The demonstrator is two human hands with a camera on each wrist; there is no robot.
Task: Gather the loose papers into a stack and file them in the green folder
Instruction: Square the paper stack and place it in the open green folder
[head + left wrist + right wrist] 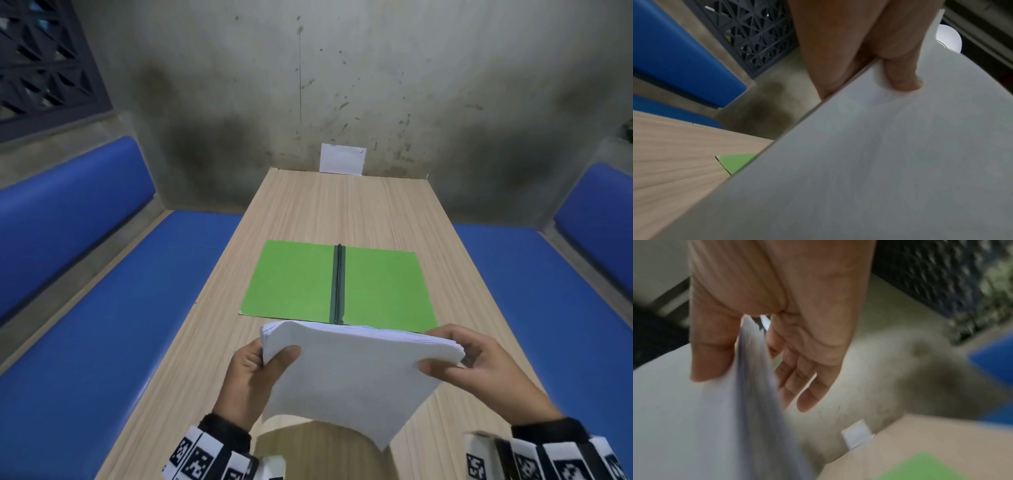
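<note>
A thick stack of white papers (352,370) hangs in the air above the near end of the table, its lower edge drooping. My left hand (260,370) grips its left edge, thumb on top. My right hand (459,359) pinches its right edge with the thumb on top and the fingers behind. The green folder (294,281) lies open and flat on the table just beyond the stack, its dark spine (338,284) down the middle. The left wrist view shows my thumb (902,76) pressing the paper stack (879,162). In the right wrist view the sheet edges (756,369) fan between thumb and fingers.
The narrow wooden table (342,212) runs away from me to a stained concrete wall. A small white card (342,159) leans at the far end. Blue padded benches (120,308) flank the table on both sides. A dark lattice window (44,61) is up left.
</note>
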